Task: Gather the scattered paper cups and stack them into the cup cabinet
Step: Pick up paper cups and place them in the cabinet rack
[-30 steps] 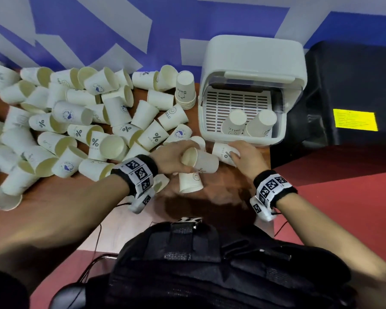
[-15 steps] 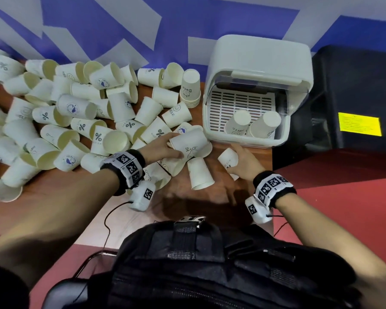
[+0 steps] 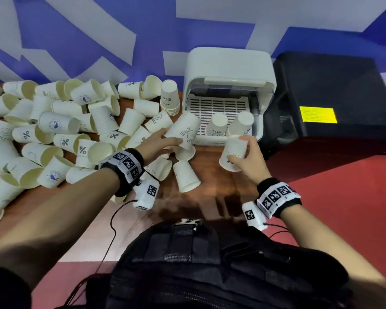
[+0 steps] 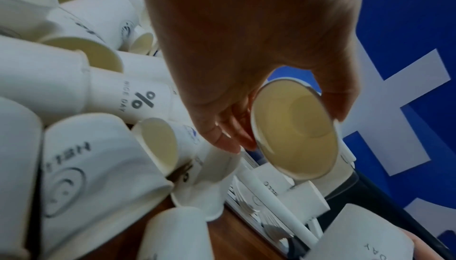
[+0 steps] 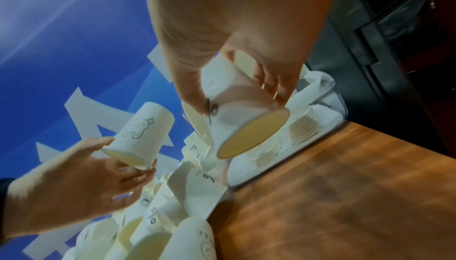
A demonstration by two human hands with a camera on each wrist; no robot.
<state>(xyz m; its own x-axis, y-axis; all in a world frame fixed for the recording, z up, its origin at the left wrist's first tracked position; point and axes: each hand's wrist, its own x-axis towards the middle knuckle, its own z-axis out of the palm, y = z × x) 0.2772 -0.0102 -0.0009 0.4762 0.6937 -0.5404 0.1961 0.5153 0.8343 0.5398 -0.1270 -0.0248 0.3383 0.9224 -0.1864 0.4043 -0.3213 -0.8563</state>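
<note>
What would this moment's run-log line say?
left hand: grips bear-print white paper cup | right hand: grips white paper cup | white cup cabinet: open

A staged recording setup: blue-and-white patterned backdrop (image 3: 98, 36) behind a wooden table (image 3: 221, 197).

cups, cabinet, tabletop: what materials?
Cup in the left hand: likely matte paper, with a rolled rim, printed drawing and cream lining. Cup cabinet: apparently smooth white moulded plastic, with rounded corners and a slotted tray. Table: glossy brown wood grain, perhaps veneer.

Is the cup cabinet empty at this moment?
No, two upside-down cup stacks stand on the slatted tray inside the cup cabinet in the head view.
</note>
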